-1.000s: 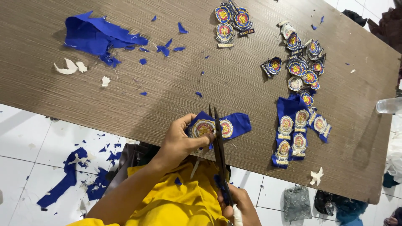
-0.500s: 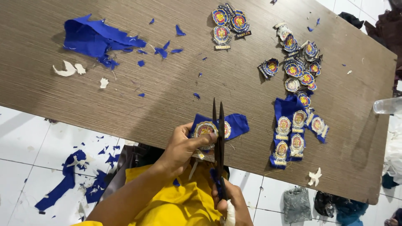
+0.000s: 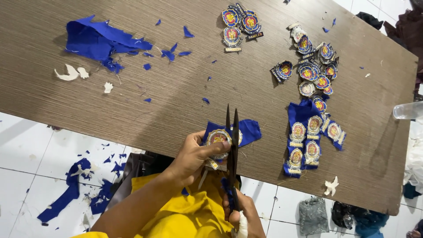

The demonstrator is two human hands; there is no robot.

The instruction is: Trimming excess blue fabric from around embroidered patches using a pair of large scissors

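My left hand (image 3: 194, 155) pinches a round embroidered badge (image 3: 217, 137) that is still attached to a piece of blue fabric (image 3: 249, 131) at the near edge of the wooden table (image 3: 176, 88). My right hand (image 3: 242, 216) grips black scissors (image 3: 231, 145) by their blue handles. The blades point away from me, slightly apart, right beside the badge's edge. My yellow sleeves sit below the table edge.
A blue fabric strip with several uncut badges (image 3: 308, 136) lies to the right. Several cut-out badges (image 3: 308, 66) and a smaller group (image 3: 238, 24) lie farther back. Blue offcuts (image 3: 97, 39) and white scraps (image 3: 70, 72) lie at left. Blue scraps (image 3: 70, 189) litter the tiled floor.
The scissor blades, together one second ago, have parted slightly beside the badge. My left hand has kept its hold and barely shifted.
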